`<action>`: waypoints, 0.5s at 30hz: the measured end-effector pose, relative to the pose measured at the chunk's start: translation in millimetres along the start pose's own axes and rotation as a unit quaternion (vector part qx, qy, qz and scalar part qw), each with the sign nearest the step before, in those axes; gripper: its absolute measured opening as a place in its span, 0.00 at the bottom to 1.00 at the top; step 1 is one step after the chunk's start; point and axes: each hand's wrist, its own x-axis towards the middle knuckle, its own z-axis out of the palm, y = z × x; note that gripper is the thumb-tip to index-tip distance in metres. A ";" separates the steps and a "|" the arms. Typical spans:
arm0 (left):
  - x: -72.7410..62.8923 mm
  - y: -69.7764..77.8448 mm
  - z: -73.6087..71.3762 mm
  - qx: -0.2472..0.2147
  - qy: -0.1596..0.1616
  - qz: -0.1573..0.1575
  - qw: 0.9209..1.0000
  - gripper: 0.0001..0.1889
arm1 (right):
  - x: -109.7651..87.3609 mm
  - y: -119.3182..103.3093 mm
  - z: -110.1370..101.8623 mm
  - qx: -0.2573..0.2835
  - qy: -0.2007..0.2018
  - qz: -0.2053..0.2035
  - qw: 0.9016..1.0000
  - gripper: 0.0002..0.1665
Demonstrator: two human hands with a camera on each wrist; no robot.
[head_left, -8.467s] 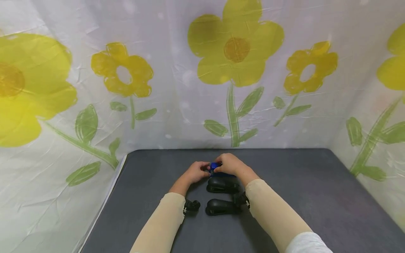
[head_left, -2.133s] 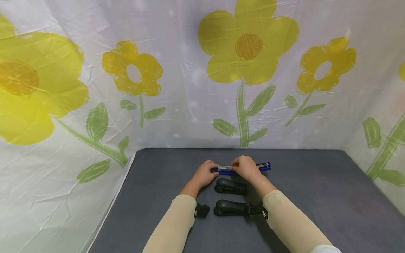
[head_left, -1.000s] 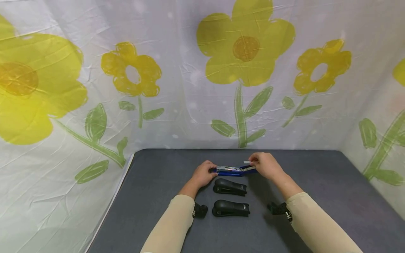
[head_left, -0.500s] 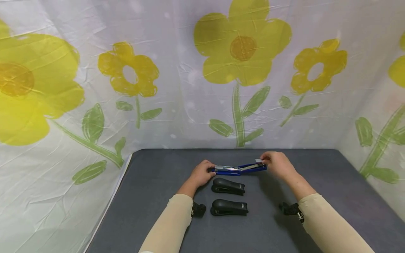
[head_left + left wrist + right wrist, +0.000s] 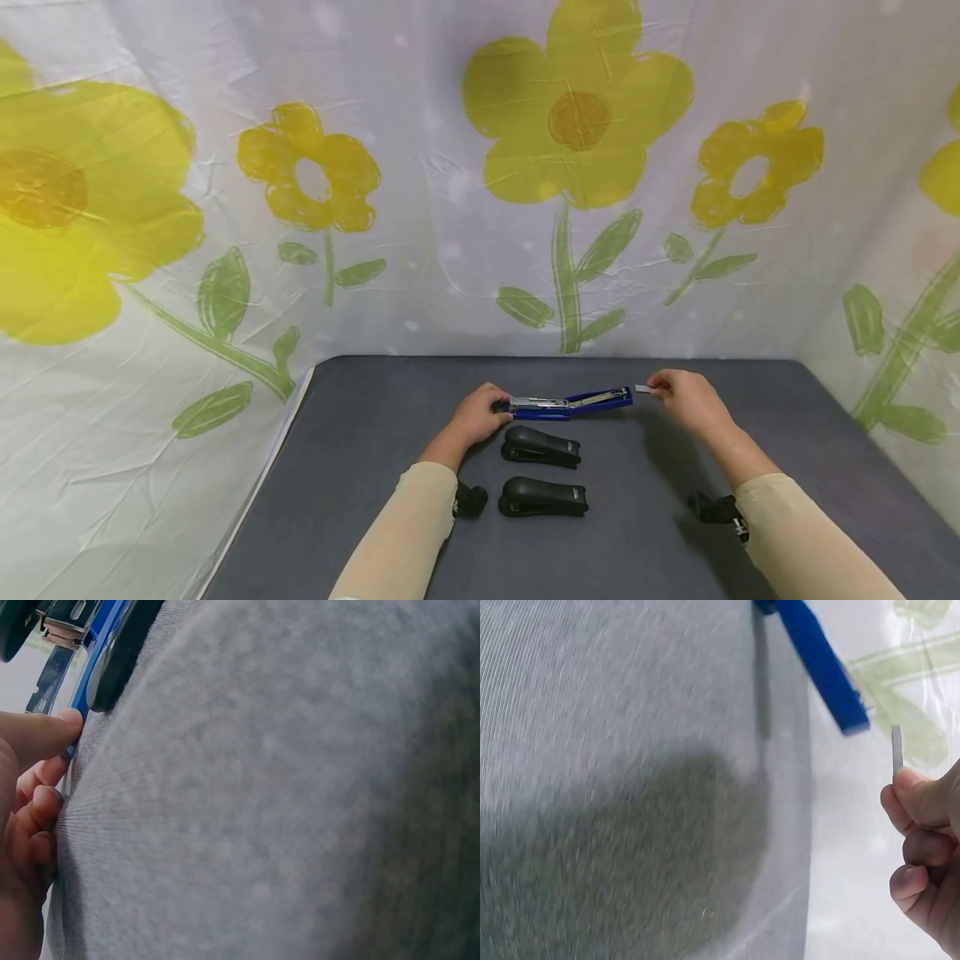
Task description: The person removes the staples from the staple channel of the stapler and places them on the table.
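A blue stapler [image 5: 596, 407] lies unfolded on the dark table, its silvery staple channel showing and its top arm swung out to the right. My left hand [image 5: 478, 414] pinches its left end; in the left wrist view the thumb [image 5: 56, 727] presses on the blue base [image 5: 94, 660]. Just past the stapler's right tip, my right hand [image 5: 693, 402] holds a short grey strip of staples [image 5: 642, 388] between thumb and fingertips. That strip points up from the fingers in the right wrist view, apart from the blue arm [image 5: 821, 664].
Two black staplers, one nearer [image 5: 543, 497] and one farther [image 5: 542, 446], lie in front of the blue one. Behind the table [image 5: 420, 375] hangs a white cloth [image 5: 420, 275] with yellow flowers. Each wrist wears a black camera mount.
The blue stapler, bunched between both hands earlier, now lies unfolded. My right hand has moved right from over its channel to beyond its tip, carrying the staple strip. The left hand stays put.
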 end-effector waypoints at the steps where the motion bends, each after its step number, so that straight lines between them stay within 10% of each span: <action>1: -0.6 -0.6 -0.3 0.002 0.000 0.001 1.000 0.18 | 0.0 2.1 -0.3 -0.003 -0.002 0.001 1.000 0.10; 15: -2.7 -0.3 1.3 0.016 0.007 0.004 1.000 0.18 | -1.0 32.4 11.4 -0.005 -0.026 0.033 0.999 0.12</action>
